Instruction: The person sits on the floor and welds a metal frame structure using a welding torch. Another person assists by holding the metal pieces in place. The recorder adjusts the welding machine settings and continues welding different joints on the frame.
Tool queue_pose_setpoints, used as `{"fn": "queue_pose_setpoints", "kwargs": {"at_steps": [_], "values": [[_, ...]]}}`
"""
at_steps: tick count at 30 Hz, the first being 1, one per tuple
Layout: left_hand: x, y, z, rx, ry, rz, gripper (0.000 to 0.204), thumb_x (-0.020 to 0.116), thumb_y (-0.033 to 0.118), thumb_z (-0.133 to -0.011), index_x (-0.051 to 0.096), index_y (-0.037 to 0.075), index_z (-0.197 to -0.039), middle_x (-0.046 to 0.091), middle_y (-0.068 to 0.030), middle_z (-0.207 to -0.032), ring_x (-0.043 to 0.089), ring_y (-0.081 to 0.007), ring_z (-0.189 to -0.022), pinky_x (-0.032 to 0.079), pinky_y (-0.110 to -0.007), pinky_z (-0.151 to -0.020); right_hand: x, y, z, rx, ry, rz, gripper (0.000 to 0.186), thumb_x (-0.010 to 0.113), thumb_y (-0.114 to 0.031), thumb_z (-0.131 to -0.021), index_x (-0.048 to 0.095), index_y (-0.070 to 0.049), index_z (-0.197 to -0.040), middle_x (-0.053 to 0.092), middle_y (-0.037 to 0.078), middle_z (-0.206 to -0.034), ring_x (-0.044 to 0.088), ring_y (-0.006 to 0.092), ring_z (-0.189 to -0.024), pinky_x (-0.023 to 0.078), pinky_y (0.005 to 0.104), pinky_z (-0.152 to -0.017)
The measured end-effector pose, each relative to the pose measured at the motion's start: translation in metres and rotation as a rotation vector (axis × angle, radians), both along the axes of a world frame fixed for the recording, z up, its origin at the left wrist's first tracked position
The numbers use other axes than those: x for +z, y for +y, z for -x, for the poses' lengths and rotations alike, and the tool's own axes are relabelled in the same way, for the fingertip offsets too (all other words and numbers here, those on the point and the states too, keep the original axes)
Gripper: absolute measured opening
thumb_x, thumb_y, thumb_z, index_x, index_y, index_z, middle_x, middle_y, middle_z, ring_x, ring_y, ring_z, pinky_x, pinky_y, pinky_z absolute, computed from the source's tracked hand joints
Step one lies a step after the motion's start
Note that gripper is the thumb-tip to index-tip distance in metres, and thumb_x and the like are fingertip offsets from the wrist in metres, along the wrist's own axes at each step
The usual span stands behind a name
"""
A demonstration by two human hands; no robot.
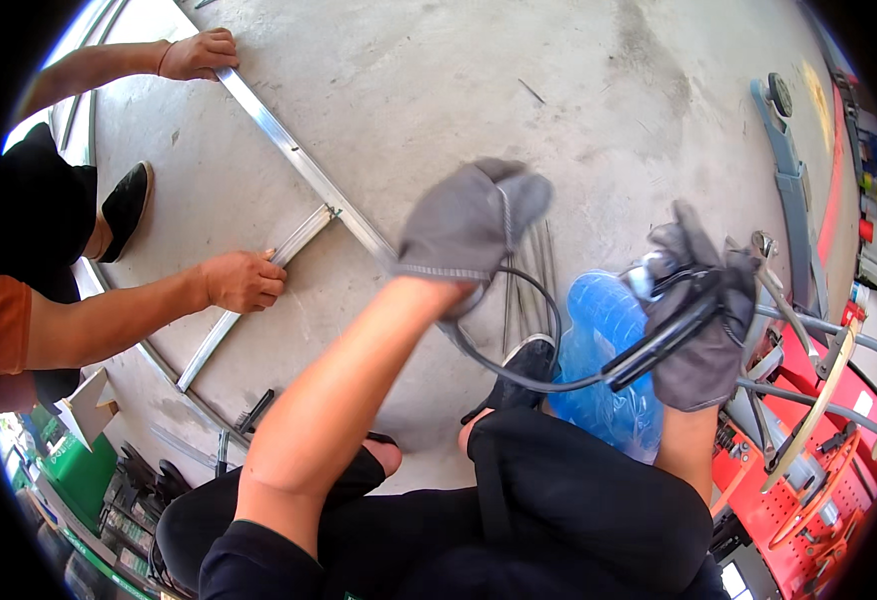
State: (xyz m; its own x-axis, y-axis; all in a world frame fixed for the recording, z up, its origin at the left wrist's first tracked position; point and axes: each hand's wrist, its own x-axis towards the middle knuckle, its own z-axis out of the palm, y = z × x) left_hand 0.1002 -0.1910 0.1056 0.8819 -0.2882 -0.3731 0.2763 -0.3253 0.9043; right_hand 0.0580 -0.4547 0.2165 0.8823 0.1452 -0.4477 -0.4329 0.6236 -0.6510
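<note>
My left hand [474, 225], in a grey glove, is closed above the floor, slightly blurred, with a black cable [544, 385] looping beside it; what it grips is hidden. My right hand [699, 330], also gloved, holds a black handled tool [664, 345] with that cable running from it. A blue plastic bag [604, 405] lies beneath my right hand, and several thin rods [519, 300] lie between my hands. A welded-looking metal frame [284, 140] of silver tubes lies at the left, with a co-worker's two hands [199, 55] [244, 283] on two of its bars.
The co-worker's foot [129, 210] is inside the frame; my foot [519, 375] is by the bag. A grey jack-like device [794, 200] stands at the right above red tool racks [794, 540] with wrenches and tubes. A green container [79, 480] and dark tools are at the lower left.
</note>
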Motion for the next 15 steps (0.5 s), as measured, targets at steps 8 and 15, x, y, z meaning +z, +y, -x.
{"fn": "queue_pose_setpoints", "kwargs": {"at_steps": [8, 15], "values": [[-0.064, -0.073, -0.032, -0.124, 0.215, -0.924, 0.024, 0.064, 0.027, -0.095, 0.084, 0.014, -0.102, 0.081, -0.0085, -0.112, 0.078, -0.0303, -0.103, 0.058, -0.048, -0.076, -0.006, 0.040, 0.007, -0.008, 0.070, 0.251, 0.073, 0.064, -0.019, -0.095, 0.040, 0.006, -0.159, 0.067, 0.015, -0.119, 0.064, 0.0167, -0.090, 0.058, 0.0407, -0.088], [-0.074, -0.088, -0.018, -0.027, 0.111, -0.909, 0.024, 0.060, 0.021, -0.097, 0.083, 0.018, -0.096, 0.082, -0.0072, -0.105, 0.079, -0.0304, -0.099, 0.059, -0.042, -0.073, 0.017, 0.034, 0.008, -0.017, -0.131, 0.154, 0.071, 0.060, -0.021, -0.100, 0.037, 0.010, -0.158, 0.066, 0.018, -0.115, 0.060, 0.0195, -0.083, 0.061, 0.0495, -0.076]]}}
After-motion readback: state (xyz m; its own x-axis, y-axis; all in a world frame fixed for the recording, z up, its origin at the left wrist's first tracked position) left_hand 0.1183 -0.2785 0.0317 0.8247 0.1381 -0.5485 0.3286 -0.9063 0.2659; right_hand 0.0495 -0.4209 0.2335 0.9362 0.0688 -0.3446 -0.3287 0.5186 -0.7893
